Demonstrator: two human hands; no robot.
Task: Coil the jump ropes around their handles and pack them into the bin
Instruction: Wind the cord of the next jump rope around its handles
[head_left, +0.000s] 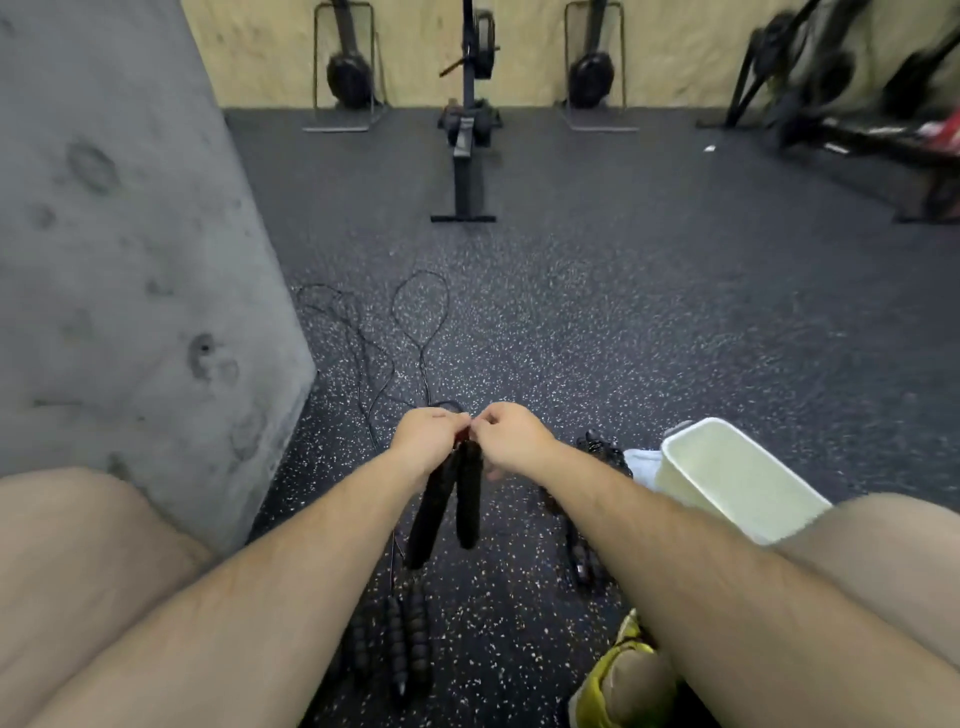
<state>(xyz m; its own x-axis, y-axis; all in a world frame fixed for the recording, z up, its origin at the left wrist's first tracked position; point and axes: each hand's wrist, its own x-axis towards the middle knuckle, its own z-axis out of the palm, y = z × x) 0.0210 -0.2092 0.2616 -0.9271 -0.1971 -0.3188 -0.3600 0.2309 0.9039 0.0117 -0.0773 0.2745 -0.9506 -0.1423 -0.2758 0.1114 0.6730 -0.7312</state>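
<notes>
Hands met in the middle, above the speckled floor (597, 312). The left hand (426, 439) and right hand (511, 436) both had their fingers curled in, fingertips touching, pinching the top ends of two black handles (447, 509). The handles hung down side by side between the forearms, splayed a little at the bottom. Their thin black cord (415, 322) ran away from the hands and lay in loose loops on the floor, close to the grey concrete pillar (130, 260).

Over on the right, just beside the right knee, sat the cream bin (743, 483), tilted in this wide view, its pale inside bottom in plain sight. A white cloth (641, 465) lay against its near-left wall, and a dark rope bundle (602, 452) was beside that, on the floor and outside the bin.

A second rope with ribbed handles (400, 639) lay on the floor beneath the hands, and a third rope (582, 556) was half hidden under the right forearm. A yellow shoe (623, 670) showed at the bottom, and a rowing machine (465, 156) stood well back.
</notes>
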